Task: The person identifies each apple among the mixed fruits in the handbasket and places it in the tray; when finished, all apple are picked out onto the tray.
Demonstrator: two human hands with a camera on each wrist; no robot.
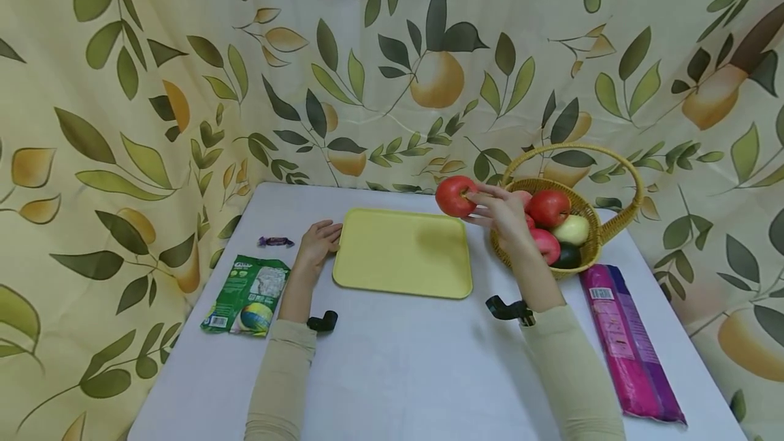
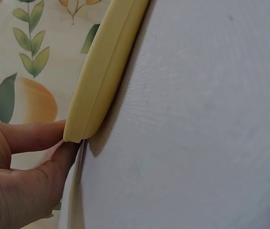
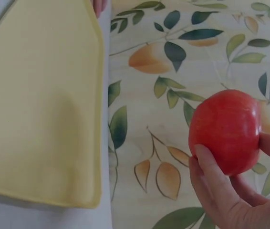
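Note:
My right hand (image 1: 503, 215) holds a red apple (image 1: 454, 196) between thumb and fingers, raised above the table near the tray's far right corner. In the right wrist view, the apple (image 3: 225, 131) shows smooth and shiny in the fingertips. My left hand (image 1: 317, 245) is at the left edge of a yellow rectangular tray (image 1: 401, 254). Seen from the left wrist, the thumb and a finger pinch the rim of the tray (image 2: 101, 71). A wicker basket (image 1: 606, 230) just right of my right hand holds more red apples (image 1: 549, 208), a pale round fruit (image 1: 572, 230) and something dark green (image 1: 568, 255).
A green packet (image 1: 248, 295) lies left of my left forearm, with a small purple wrapped candy (image 1: 275, 241) beyond it. On the right lies a long pink and purple package (image 1: 631, 346). A leaf-and-fruit patterned curtain (image 1: 392, 73) hangs behind the white table (image 1: 404, 359).

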